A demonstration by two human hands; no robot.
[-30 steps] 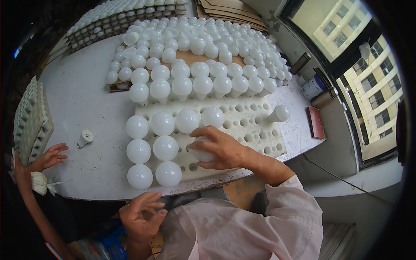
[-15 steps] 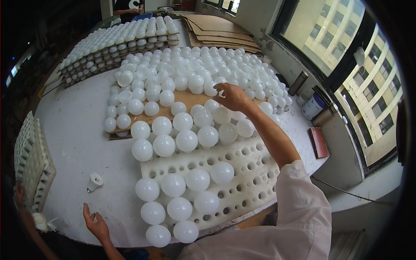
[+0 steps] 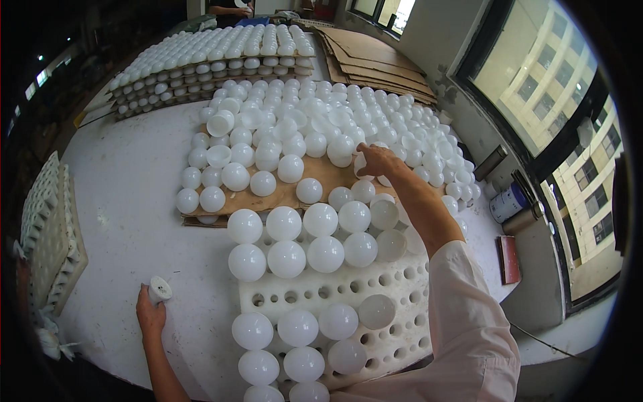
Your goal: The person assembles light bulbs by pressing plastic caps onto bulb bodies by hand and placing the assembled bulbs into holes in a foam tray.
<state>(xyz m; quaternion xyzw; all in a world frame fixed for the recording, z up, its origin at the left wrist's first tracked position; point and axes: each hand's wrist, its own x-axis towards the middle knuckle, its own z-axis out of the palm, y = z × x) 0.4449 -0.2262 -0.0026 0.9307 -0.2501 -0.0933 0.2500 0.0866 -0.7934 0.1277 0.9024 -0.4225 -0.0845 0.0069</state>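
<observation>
My left hand (image 3: 151, 312), over the left of the white table, is closed around a small white bulb base (image 3: 160, 289), its round open end up. My right hand (image 3: 379, 162) reaches far across and has its thumb and fingers around a white bulb globe (image 3: 364, 165), partly hidden, at the near edge of a crowd of globes. Under my right arm lies a pale foam tray (image 3: 268, 295) with rows of holes. White globes (image 3: 286, 258) sit in its far rows, and more globes (image 3: 298, 327) stand in its near left part.
Many loose globes (image 3: 291, 167) lie on a brown cardboard sheet (image 3: 281, 191). Stacked layers of globes (image 3: 214, 57) stand at the back left, beside flat cardboard (image 3: 375, 60). Foam trays (image 3: 57, 234) lean at the left edge. A red box (image 3: 509, 260) lies right. Another person (image 3: 231, 8) is behind.
My left hand has taken hold of the bulb base that lay on the table. My right hand has closed around a globe. The whole view has shifted.
</observation>
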